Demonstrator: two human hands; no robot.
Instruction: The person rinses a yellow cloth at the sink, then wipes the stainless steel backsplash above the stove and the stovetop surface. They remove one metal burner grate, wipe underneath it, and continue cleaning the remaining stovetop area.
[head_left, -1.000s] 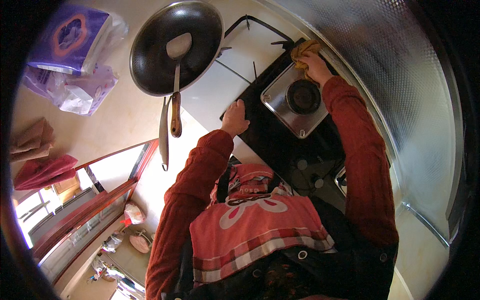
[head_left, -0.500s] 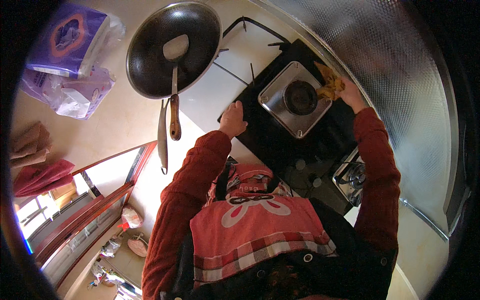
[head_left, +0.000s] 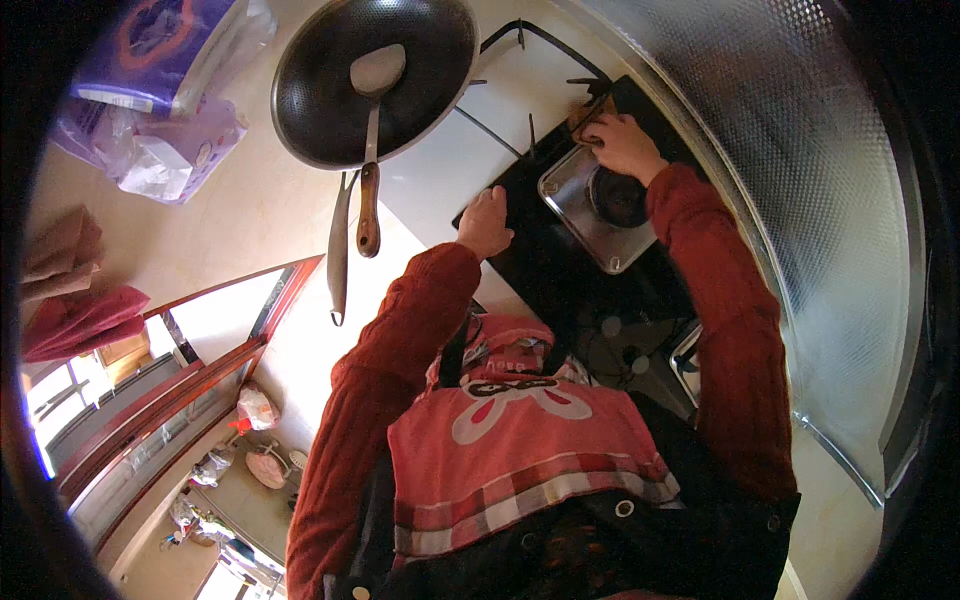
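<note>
A black cooktop (head_left: 530, 280) lies in front of me, with a square metal drip tray (head_left: 612, 252) and a round dark burner (head_left: 612, 200) on its far part. With its fingers curled, my left hand (head_left: 486, 224) grips the cooktop's left edge. My right hand (head_left: 625, 148) presses a crumpled yellow-brown cloth (head_left: 585, 114) onto the black surface just beyond the tray's far corner. The right forearm covers part of the tray's right side, and the cloth is partly hidden under the fingers.
Left of the cooktop, a dark wok (head_left: 315, 110) holds a wooden-handled spatula (head_left: 378, 72). Black pot supports (head_left: 545, 38) lie on a white surface. A silvery embossed splash guard (head_left: 790, 190) curves along the right. Purple tissue packs (head_left: 150, 60) and folded cloths (head_left: 85, 320) are at far left.
My right hand has swept the cloth from the tray's right side to its far corner, leftward and away from me. My left hand stays on the cooktop edge; the view has shifted slightly.
</note>
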